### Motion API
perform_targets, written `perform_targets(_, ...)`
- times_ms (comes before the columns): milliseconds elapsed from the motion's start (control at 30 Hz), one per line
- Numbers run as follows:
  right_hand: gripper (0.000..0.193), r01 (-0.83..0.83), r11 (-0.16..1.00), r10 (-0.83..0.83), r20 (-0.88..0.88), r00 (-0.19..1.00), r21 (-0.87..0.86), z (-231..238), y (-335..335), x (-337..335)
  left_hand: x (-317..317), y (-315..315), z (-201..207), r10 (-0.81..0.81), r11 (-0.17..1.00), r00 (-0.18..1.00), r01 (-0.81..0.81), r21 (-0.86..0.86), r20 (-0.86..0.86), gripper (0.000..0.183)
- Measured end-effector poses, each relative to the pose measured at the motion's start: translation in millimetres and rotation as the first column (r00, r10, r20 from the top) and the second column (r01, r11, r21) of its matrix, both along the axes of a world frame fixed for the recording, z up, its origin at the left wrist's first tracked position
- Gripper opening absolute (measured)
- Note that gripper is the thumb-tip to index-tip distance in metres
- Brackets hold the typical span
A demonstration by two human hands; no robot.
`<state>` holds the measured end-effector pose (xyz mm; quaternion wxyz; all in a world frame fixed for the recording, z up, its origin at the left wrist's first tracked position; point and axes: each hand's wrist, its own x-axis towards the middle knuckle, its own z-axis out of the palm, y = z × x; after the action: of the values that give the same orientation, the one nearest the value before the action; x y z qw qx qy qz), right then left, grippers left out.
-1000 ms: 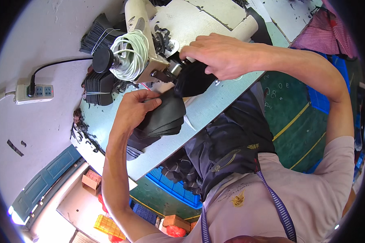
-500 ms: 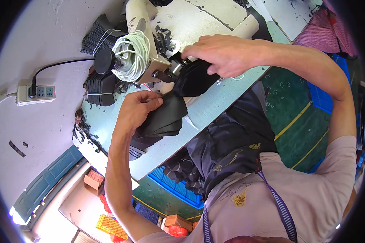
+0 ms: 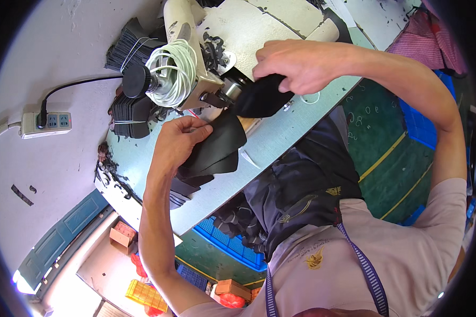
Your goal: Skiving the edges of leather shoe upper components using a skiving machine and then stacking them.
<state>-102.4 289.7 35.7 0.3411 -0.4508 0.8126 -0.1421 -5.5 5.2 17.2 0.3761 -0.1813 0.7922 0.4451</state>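
Observation:
My left hand [image 3: 179,141] is closed, thumb and fingers pinching the edge of a dark grey flat piece of sheet material [image 3: 221,142] that overlaps others below it. To the right, my right hand [image 3: 301,67] grips the upper right edge of a black flat piece [image 3: 265,99] between thumb and fingers. That black piece lies beside the metal roller [image 3: 231,90] of a cream bench machine [image 3: 201,84], its left end close to the roller. More dark pieces [image 3: 188,186] lie under and in front of my left hand on the pale table [image 3: 217,196].
Bundles of dark pieces [image 3: 131,113] tied with bands stand behind the machine. A coil of pale cord [image 3: 170,74] hangs by a black knob [image 3: 136,80]. Black scraps [image 3: 113,171] litter the table's left end. A blue crate [image 3: 232,248] of dark pieces sits below the front edge.
My right hand has shifted slightly right and up with the black piece, exposing more of the roller. The dark grey piece in my left hand now tilts higher, apart from those below.

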Motion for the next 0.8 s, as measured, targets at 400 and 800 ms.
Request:
perform_targets(400, 0.063, 0.091, 0.991, -0.085, 0.062, 0.994, -0.097, -3.7, -0.8, 2.8, 2.6, 0.7, -2.7, -0.028, 1.0, 0.998, 0.028, -0.002, -0.052, 0.018)
perform_targets(800, 0.065, 0.114, 0.975, -0.095, 0.109, 0.99, -0.19, -8.6, -7.0, 4.5, 4.4, 4.9, -6.5, -0.059, 0.998, 0.985, 0.051, -0.048, -0.161, 0.026)
